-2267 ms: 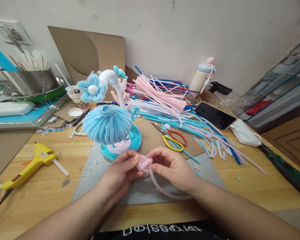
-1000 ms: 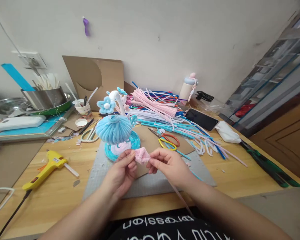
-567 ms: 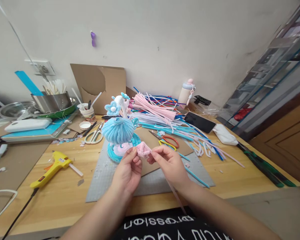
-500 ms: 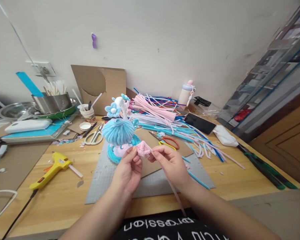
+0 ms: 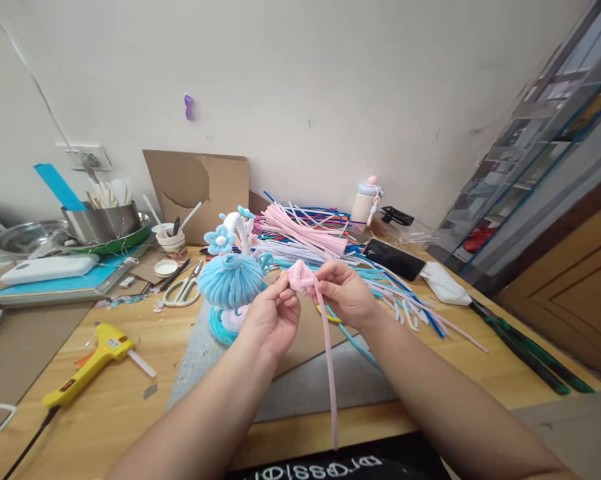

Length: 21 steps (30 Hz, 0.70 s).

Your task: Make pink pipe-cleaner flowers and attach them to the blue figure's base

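Between my hands is a small folded piece of pink pipe cleaner (image 5: pixel 301 277), its long loose end hanging down toward my lap. My left hand (image 5: pixel 275 313) pinches the piece at its left side. My right hand (image 5: pixel 344 293) has its thumb and fingers closed on the pipe cleaner at the right side, where the tail leaves the folds. Just left of my hands stands a fuzzy craft figure (image 5: pixel 231 280) with a ribbed light-blue dome, blue flowers on top and a pink and teal base.
A yellow glue gun (image 5: pixel 93 363) lies at left, with white-handled scissors (image 5: pixel 183 287) behind it. Bundled pipe cleaners (image 5: pixel 305 233) fill the back, near a bottle (image 5: pixel 365 200) and phone (image 5: pixel 394 259). Under my hands are a grey cutting mat (image 5: pixel 325 393) and cardboard (image 5: pixel 300 347).
Both hands have risen slightly and shifted right with the pink piece, which is turned. Its tail now hangs in front of my right hand. The view has tilted up a little.
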### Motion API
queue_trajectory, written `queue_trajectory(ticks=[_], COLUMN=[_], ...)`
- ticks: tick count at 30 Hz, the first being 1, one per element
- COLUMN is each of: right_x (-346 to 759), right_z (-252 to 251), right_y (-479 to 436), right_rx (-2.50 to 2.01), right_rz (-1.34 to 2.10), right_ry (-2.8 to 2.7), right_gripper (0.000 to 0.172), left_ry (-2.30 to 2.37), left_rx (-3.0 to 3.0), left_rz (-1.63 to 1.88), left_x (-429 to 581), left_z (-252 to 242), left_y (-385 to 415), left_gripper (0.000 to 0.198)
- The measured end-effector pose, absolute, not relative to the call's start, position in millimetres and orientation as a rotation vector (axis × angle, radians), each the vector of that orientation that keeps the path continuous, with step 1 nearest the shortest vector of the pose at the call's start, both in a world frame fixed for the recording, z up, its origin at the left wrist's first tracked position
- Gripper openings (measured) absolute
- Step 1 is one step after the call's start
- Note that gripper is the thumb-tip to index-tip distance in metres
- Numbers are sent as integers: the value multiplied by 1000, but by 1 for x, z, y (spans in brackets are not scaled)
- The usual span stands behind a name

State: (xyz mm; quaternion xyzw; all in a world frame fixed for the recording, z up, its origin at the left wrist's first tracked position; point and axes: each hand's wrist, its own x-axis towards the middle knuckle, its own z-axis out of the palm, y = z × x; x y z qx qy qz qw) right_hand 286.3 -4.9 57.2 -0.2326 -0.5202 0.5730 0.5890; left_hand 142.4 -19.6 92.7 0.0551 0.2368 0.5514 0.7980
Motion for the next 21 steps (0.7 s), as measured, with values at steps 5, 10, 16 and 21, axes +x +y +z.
queue_trajectory(ticks=[5, 10, 16, 21], right_x=[285, 289, 296, 302], right_z=[51, 54, 74, 83], right_y=[-1, -1, -14, -18], right_rx=[-513, -521, -623, -699], right_rz=[1200, 1164, 1070, 1137], right_ry=[-1200, -1279, -1466, -1511], right_gripper=[22, 20, 22, 23], left_ry=[493, 499, 502, 499], left_rx=[101, 108, 173, 209], left_rz=[1166, 1163, 1194, 1209], left_x=[148, 148, 145, 143], left_z=[95, 97, 101, 104], left_y=[-17, -17, -21, -21], left_gripper=[20, 19, 18, 18])
